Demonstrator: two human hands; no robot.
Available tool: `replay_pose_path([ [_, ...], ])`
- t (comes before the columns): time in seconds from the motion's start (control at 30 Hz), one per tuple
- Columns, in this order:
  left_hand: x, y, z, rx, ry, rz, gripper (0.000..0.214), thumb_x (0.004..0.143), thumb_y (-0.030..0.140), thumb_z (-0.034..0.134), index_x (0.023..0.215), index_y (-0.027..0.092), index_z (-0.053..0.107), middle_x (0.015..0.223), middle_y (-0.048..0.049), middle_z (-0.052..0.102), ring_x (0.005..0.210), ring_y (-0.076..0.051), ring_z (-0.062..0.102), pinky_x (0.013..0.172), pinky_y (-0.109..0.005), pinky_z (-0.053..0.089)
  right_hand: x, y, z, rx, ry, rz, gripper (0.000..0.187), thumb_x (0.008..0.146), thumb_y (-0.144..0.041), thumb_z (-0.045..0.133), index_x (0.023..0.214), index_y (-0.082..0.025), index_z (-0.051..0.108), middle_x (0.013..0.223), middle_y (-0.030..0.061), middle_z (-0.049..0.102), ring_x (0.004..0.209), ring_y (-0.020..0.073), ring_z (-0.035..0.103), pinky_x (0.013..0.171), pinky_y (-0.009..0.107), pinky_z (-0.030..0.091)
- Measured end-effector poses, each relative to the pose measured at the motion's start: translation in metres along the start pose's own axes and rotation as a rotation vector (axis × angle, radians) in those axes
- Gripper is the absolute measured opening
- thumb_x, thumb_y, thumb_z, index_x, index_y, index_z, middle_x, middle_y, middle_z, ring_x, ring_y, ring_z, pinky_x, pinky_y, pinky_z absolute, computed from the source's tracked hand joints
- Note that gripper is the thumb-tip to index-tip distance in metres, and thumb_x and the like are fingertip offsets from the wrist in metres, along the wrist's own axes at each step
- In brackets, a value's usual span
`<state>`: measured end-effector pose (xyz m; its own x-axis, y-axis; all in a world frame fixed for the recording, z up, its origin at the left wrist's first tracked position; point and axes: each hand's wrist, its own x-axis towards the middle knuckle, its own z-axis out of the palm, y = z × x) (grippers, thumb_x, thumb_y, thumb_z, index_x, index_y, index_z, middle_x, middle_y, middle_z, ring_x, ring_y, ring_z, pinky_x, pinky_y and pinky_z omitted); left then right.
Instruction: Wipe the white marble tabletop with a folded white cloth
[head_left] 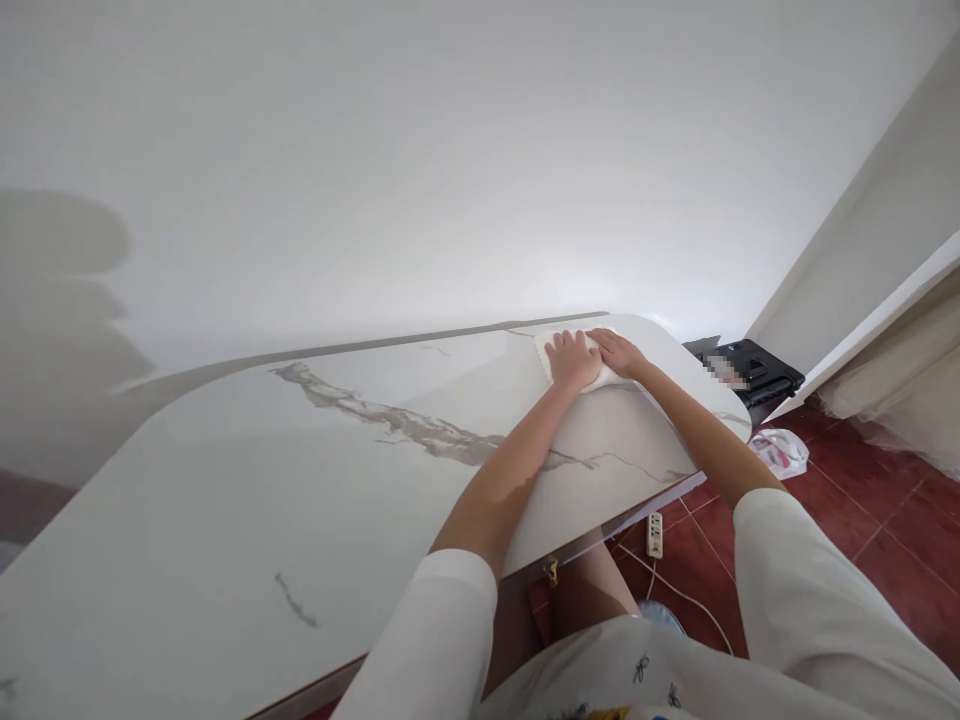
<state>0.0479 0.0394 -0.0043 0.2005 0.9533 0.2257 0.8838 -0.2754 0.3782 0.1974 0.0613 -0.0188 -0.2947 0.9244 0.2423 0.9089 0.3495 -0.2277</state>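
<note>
At the far left of the frame we are seeing a soft grey shadow [60, 290] on the white wall [450, 150], which is filling the whole upper half of the picture. Below it, the white marble table [225, 500] is running from the lower left corner up towards the middle right, and a grey vein [390, 425] is crossing its top.

Our left sleeve [435, 640] is showing at the bottom centre, and the bare forearm is reaching from it over the table to the far rounded corner. There our left hand [574, 358] is lying flat, palm down, on a white cloth [541, 348]. The fingers are stretched out and are not closing around anything. The cloth is lying on the table top, right of the centre of the frame, close to the table's back edge, and a part of it is showing left of this hand.

Just beside it, our right hand [616, 352] is also resting on the cloth, flat and with the fingers extended, so it is pressing and not gripping. The two hands are touching or almost touching; we cannot tell which.

Further right, under the table edge, a white power strip [655, 534] with a cable [690, 600] is lying on the red tiled floor [862, 500]. Behind the table corner a black device [757, 368] is standing, and a plastic bag [780, 450] is lying near it on the floor. At the right edge a white panel [885, 310] is leaning in a slant, and our right sleeve [810, 600] is filling the lower right corner.
</note>
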Motion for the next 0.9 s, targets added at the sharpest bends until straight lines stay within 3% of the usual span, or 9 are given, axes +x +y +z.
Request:
replay_pose_path([
  [0.3, 0.036, -0.026, -0.006, 0.027, 0.001, -0.047, 0.044, 0.096, 0.033, 0.033, 0.133, 0.019, 0.053, 0.145, -0.0137, 0.051, 0.139, -0.031, 0.038, 0.112, -0.048, 0.030, 0.056, 0.004, 0.018, 0.049, -0.009, -0.008, 0.055, 0.095, -0.025, 0.033, 0.147, -0.018, 0.048, 0.154, 0.0049, 0.047, 0.145, 0.0253, 0.037, 0.122, 0.048, 0.029],
  [0.47, 0.056, -0.034, -0.003, 0.033, 0.005, -0.086, 0.045, 0.096, 0.032, 0.032, 0.134, 0.020, 0.052, 0.144, -0.0141, 0.052, 0.139, -0.031, 0.038, 0.112, -0.049, 0.030, 0.083, 0.011, 0.023, 0.116, -0.023, -0.027, 0.054, 0.094, -0.029, 0.035, 0.146, -0.023, 0.050, 0.154, 0.0022, 0.048, 0.145, 0.0257, 0.038, 0.120, 0.051, 0.032],
  [0.7, 0.077, -0.026, 0.007, 0.075, 0.021, -0.138, 0.046, 0.096, 0.032, 0.030, 0.134, 0.016, 0.052, 0.141, -0.0174, 0.052, 0.136, -0.034, 0.039, 0.111, -0.051, 0.028, 0.108, 0.038, 0.027, 0.139, -0.054, -0.094, 0.056, 0.096, -0.034, 0.032, 0.147, -0.020, 0.049, 0.154, 0.0030, 0.047, 0.145, 0.0242, 0.038, 0.121, 0.047, 0.030],
  [0.9, 0.088, -0.009, 0.014, 0.089, -0.001, -0.103, 0.047, 0.097, 0.034, 0.030, 0.134, 0.016, 0.052, 0.142, -0.0171, 0.052, 0.136, -0.034, 0.039, 0.110, -0.050, 0.030, 0.103, 0.067, 0.026, 0.141, -0.041, -0.086, 0.055, 0.099, -0.041, 0.030, 0.148, -0.024, 0.048, 0.156, 0.0001, 0.045, 0.147, 0.0236, 0.035, 0.124, 0.047, 0.026],
])
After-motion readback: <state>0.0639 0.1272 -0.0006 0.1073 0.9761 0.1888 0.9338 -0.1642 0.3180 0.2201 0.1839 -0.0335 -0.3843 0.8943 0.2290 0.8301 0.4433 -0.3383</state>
